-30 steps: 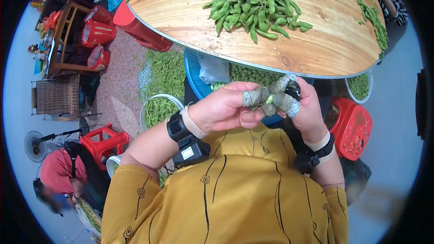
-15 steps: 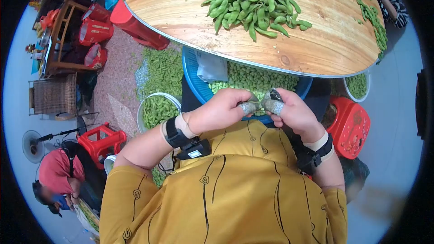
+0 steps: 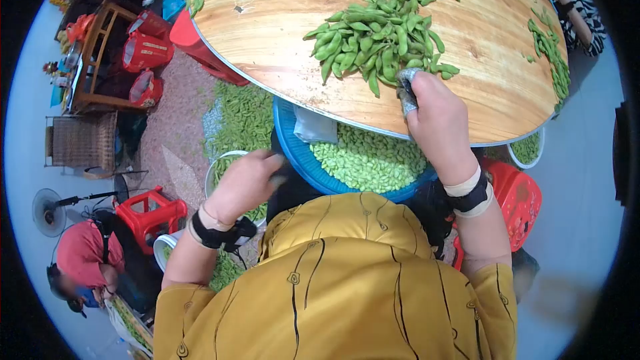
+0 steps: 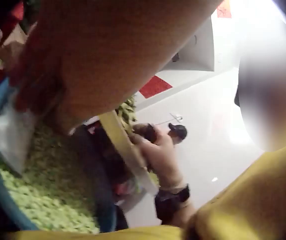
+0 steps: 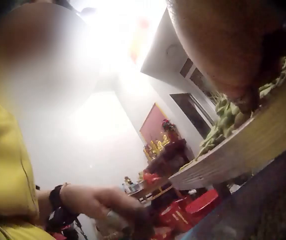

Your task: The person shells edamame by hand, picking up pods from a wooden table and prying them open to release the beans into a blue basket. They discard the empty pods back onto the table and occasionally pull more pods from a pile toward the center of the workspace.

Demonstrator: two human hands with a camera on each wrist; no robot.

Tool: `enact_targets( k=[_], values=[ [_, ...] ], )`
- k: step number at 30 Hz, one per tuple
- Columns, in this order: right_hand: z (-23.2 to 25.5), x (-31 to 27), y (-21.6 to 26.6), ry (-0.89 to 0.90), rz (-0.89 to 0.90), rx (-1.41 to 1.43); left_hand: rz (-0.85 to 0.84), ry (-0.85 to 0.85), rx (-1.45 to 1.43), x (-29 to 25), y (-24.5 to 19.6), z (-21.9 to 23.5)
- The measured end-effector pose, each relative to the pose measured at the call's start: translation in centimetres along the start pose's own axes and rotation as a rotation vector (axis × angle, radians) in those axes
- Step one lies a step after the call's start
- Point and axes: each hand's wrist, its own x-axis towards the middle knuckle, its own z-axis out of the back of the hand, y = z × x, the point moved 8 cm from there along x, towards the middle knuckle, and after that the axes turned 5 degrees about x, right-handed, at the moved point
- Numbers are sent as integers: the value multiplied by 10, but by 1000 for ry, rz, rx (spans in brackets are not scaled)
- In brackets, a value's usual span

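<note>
My right hand [image 3: 439, 107], its fingertips wrapped in grey tape, reaches over the near edge of the round wooden table [image 3: 267, 33]. Its fingers are at the near side of a heap of green soybean pods [image 3: 367, 40]; whether they pinch a pod I cannot tell. In the right wrist view the fingertips [image 5: 248, 100] press down among pods. Lower and to the left, my left hand [image 3: 245, 183] hangs above a white bucket [image 3: 215, 177], fingers blurred and loosely extended. Shelled green soybeans [image 3: 373, 160] fill much of a blue basin [image 3: 288, 137] below the table edge.
Pods [image 3: 243, 113] are spread over the floor at left. Red stools [image 3: 157, 217] stand left and right of me. Another person in red [image 3: 90, 250] bends over at the lower left. A second person's arm [image 3: 577, 23] is across the table.
Both hands were together over the basin, working at something between the fingertips. They have parted: the right moved up to the pods on the table, the left moved left over the bucket.
</note>
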Motion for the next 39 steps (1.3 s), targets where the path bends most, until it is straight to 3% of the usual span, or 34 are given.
enact_targets(
  k=[2, 4, 5, 7, 11, 13, 14, 15, 17, 18, 19, 21, 25, 27, 29, 34, 39],
  values=[
    [-1, 4, -4, 45, 0, -64, -78, -170, -200, 21, -34, 26],
    [8, 0, -6, 76, -62, 63, -206, -346, -273, 36, -67, 54],
    [14, -1, -5, 77, -59, 58, -209, -351, -277, 49, -80, 60],
    [26, -5, -3, 113, -75, 173, -361, -716, -388, 57, -105, 95],
    [45, -11, 5, 93, 17, 155, -449, -711, -357, 98, -125, 94],
    [48, -13, -1, 66, -52, 207, -291, -44, -637, 132, -121, 51],
    [48, -15, -7, 46, -119, 268, -206, 53, -857, 133, -122, 45],
    [45, -19, -11, 37, -123, 269, -210, 59, -849, 132, -123, 45],
    [27, -36, -37, 33, -469, 670, -46, 198, -1248, 128, -118, 32],
    [16, -46, -38, 165, -670, 874, -48, 151, -1302, 126, -118, 33],
    [21, -47, -34, 159, -671, 880, -47, 155, -1295, 124, -120, 31],
    [15, -56, -26, 276, -747, 1000, -44, -5, -1291, 122, -116, 35],
    [19, -48, -18, 225, -508, 855, -81, 23, -1337, 122, -126, 29],
    [19, -48, -19, 220, -514, 888, -221, -4, -1281, 124, -133, 29],
    [20, -48, -19, 213, -520, 917, -207, 37, -1345, 121, -135, 24],
    [19, -54, -23, 213, -636, 1129, -235, -28, -1363, 123, -136, 31],
    [17, -54, -23, 236, -629, 1205, -231, -100, -1343, 122, -134, 31]
  ],
)
